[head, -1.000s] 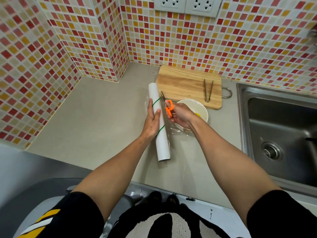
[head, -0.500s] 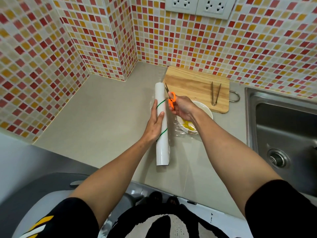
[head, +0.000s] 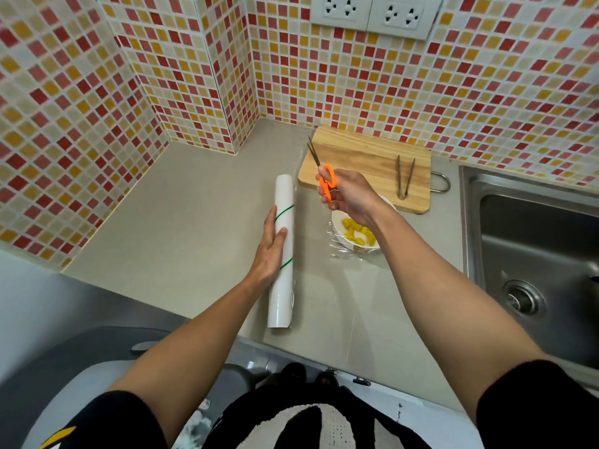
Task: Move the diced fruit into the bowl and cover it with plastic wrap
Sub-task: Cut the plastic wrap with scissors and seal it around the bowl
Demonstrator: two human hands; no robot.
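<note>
One white round bowl (head: 340,236) sits on the grey table (head: 181,222) and holds a heap of yellow diced fruit (head: 358,234); crinkled clear plastic wrap (head: 337,251) clings round its rim, and a loose sheet of it lies over the table toward 6 o'clock. At 9 o'clock from the bowl lies one long white roll of plastic wrap with green stripes (head: 282,254); the left hand (head: 270,254) rests on it with straight fingers. The right hand (head: 351,197) hovers above the bowl, fingers curled through the handles of one pair of orange-handled scissors (head: 324,176), blades pointing to 11 o'clock. At 12 o'clock from the bowl lies one pale wooden cutting board (head: 366,157) carrying one pair of brown tongs (head: 405,176). At 3 o'clock is a steel sink (head: 531,260).
</note>
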